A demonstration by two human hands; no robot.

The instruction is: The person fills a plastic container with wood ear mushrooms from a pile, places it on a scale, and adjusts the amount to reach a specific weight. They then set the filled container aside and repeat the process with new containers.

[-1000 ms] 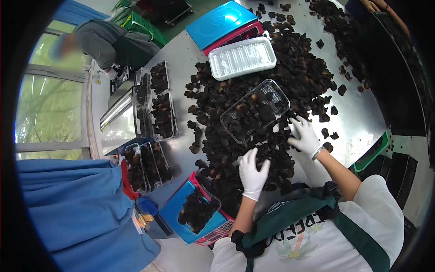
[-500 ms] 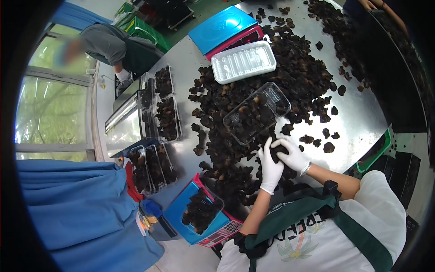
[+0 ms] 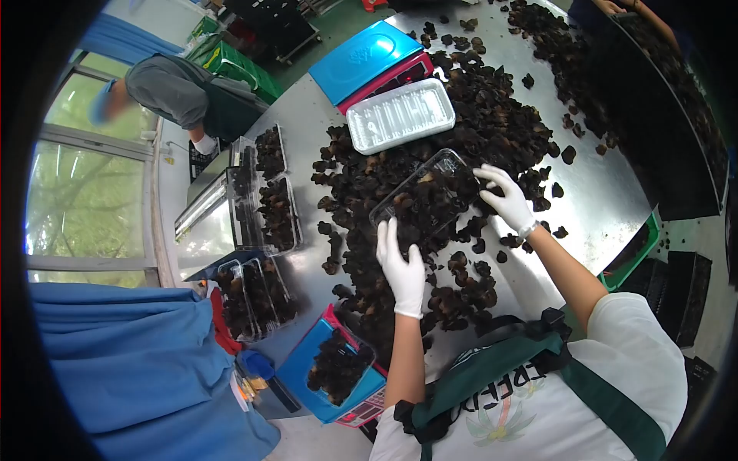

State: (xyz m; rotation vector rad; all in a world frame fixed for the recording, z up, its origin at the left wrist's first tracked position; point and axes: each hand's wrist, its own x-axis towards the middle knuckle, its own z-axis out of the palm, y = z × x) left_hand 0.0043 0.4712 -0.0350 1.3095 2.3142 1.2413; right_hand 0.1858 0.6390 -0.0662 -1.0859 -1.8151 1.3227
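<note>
A clear plastic tray [image 3: 444,224] holding dark wood ear mushrooms [image 3: 419,201] rests on a heap of the same mushrooms [image 3: 500,115]. My left hand [image 3: 401,270], in a white glove, is at the tray's near left end, fingers stretched up and thumb apart. At the opposite end my right hand [image 3: 507,201], also gloved, has its fingers spread beside the rim. Neither hand shows a closed grip; whether the fingertips touch the rim is hard to tell.
A white tray [image 3: 401,117] leans by a blue-topped scale [image 3: 365,58]. Another scale [image 3: 307,365] bears a filled tray [image 3: 338,369]. More filled trays [image 3: 277,215] stand along the left of the metal table [image 3: 600,200]. A co-worker [image 3: 181,92] bends at the far left; a black crate [image 3: 653,115] is right.
My hands were together, cupping dark mushrooms below the tray. They have moved apart to the tray's two ends, and the mushrooms are out of them. The camera view has shifted slightly.
</note>
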